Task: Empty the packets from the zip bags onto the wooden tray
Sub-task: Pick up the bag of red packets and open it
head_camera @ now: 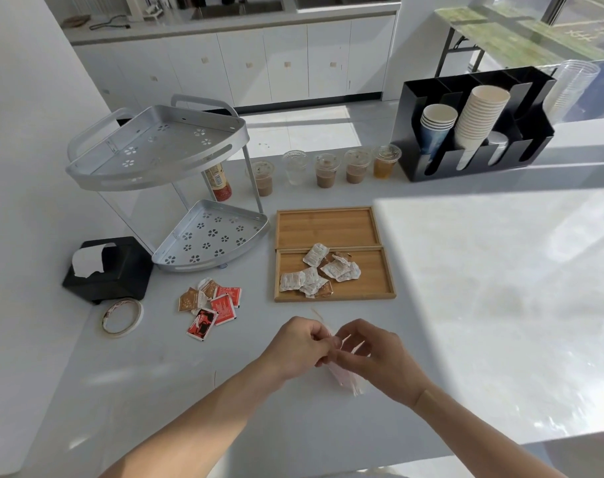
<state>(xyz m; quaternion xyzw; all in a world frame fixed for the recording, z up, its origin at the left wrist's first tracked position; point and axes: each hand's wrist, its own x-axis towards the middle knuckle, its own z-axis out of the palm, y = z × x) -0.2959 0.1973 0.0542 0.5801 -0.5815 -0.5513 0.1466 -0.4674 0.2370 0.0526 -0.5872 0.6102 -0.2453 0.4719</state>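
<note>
Both my hands pinch a clear zip bag (345, 377) above the white table, in front of the trays. My left hand (299, 346) grips its upper edge and my right hand (373, 357) grips it from the right. The bag looks flat, and I cannot tell whether anything is inside. Two wooden trays lie side by side: the near tray (380, 270) holds several white and brown packets (319, 272), the far tray (328, 227) is bare. Several red and brown packets (211, 307) lie loose on the table left of the near tray.
A two-tier metal corner rack (162, 150) stands at the left, with a black tissue box (109, 269) and a tape roll (123, 317) nearby. Lidded drink cups (326, 169) line the back. A black cup organiser (473, 125) holds paper cups at the back right.
</note>
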